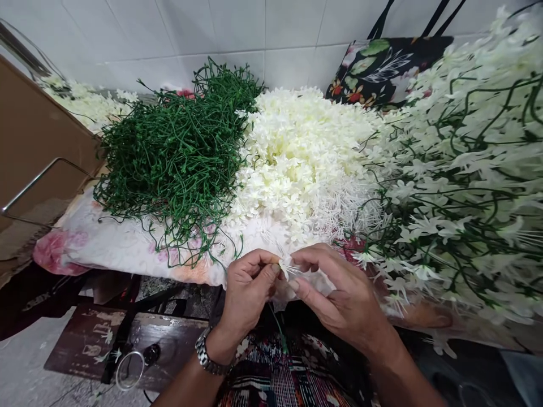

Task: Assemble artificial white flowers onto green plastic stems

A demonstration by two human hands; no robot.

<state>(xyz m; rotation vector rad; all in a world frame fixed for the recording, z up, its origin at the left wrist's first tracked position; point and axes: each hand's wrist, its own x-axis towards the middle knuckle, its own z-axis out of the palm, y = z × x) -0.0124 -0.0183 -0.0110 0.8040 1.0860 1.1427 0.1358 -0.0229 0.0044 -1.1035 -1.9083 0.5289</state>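
Close to my body, my left hand (251, 288) pinches a white artificial flower (284, 270) at its base between thumb and fingertips. A green stem (278, 325) hangs down below this grip. My right hand (335, 288) is on the other side of the bloom, thumb and forefinger apart around its thin white stamens; whether the fingertips touch them I cannot tell. Just beyond my hands lie a heap of loose white blossoms (301, 147), a patch of fine white stamens (350, 206) and a tangled pile of green plastic stems (169, 152).
Flowers on stems (466, 186) are heaped along the right side. A floral cloth (114, 240) covers the work surface. Behind stand a dark flower-print bag (382, 70) and a tiled wall (220, 28). At left is a cardboard box (38, 158); below, a wooden bench (169, 339) holds a clear cup (130, 370).
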